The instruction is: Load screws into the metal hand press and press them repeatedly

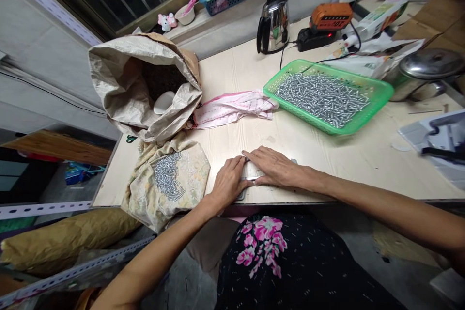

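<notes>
Both hands rest on a small flat grey object (252, 171) at the table's front edge; its kind is hidden by my fingers. My left hand (228, 180) closes on its left side, thumb pointing inward. From the other side my right hand (275, 167) presses on it, fingers over the far edge and thumb along the near one. The thumb tips almost meet. Left of my hands, a heap of small silvery metal pins (167, 177) lies on a floral cloth (194, 169). Many similar pieces fill a green plastic basket (348, 131) to the right.
An open woven sack (109, 72) holding dark contents and a white scoop-like piece (164, 102) stands at back left. Beyond my hands lies a pink-white cloth (236, 109). A kettle (274, 22), an orange battery (330, 17) on a charger and a lidded pot (428, 70) stand farther back.
</notes>
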